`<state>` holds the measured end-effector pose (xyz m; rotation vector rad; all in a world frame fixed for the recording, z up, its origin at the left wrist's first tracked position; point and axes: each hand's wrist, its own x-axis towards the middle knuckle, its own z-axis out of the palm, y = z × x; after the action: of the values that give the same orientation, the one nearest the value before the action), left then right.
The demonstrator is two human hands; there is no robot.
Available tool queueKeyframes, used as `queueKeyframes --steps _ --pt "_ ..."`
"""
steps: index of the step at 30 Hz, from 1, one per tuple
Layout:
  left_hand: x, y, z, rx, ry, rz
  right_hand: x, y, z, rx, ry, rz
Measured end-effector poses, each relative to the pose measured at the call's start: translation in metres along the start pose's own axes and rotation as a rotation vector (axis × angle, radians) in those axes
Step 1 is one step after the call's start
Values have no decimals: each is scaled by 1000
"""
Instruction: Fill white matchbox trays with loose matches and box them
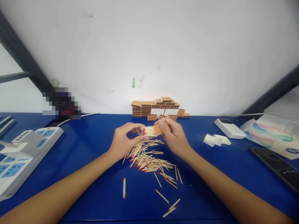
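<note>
My left hand point(128, 139) pinches the left end of a white matchbox tray point(149, 132) filled with red-tipped matches. The tray is partly inside an orange-brown sleeve point(159, 129), which my right hand point(174, 134) grips between thumb and fingers. Beneath both hands, many loose matches point(149, 163) lie in a heap on the blue table point(93, 193). A few lie apart, including a pair point(124, 188) at the left and others nearer the front edge.
Stacked matchboxes point(146, 109) stand against the wall. A power strip point(30, 155) is at the left. On the right are folded white papers point(216, 140), a white device point(230, 128), a tissue pack point(271, 133) and a dark phone point(277, 166).
</note>
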<state>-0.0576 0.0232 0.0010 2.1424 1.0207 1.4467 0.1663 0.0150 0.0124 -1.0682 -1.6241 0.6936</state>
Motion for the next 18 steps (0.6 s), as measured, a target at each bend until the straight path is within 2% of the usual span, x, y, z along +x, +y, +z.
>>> queueKeyframes --steps 8,14,18 --pt "-3 12 2 -2 10 10 -14 -15 14 -80 210 -38" --pt "-4 18 2 -1 64 8 -21 -16 20 123 210 35" --pt "-3 22 0 -16 79 24 -20 -18 17 155 181 50"
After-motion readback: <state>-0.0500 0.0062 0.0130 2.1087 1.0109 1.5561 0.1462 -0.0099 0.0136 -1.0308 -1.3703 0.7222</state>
